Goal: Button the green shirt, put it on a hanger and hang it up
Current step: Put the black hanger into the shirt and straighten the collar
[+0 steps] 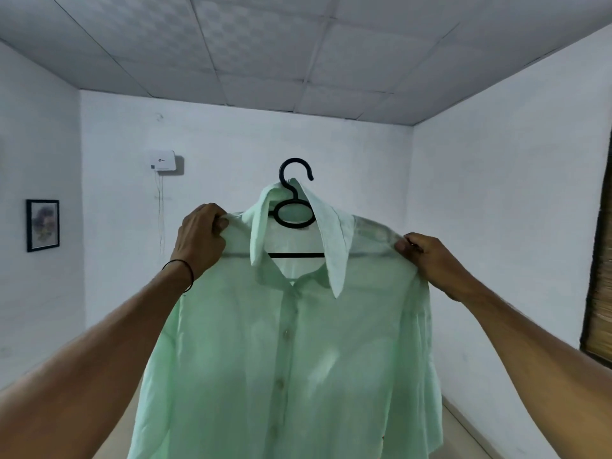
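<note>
In the head view the green shirt (298, 359) fills the centre and lower middle of the frame. Its front looks buttoned and the black hanger (296, 255) already sits inside the shoulders, hook free above the collar — so I judge only the hanging-up is left, and no rail or peg shows. The left hand (202, 236), left of centre, and the right hand (430, 260), right of centre, each curl their fingers tight, pinching a shoulder of the shirt.

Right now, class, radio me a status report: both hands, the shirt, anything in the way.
Left hand and right hand each grip a shoulder of the pale green button-up shirt. Buttoned, on black plastic hanger. Nothing blocking in view.
</note>
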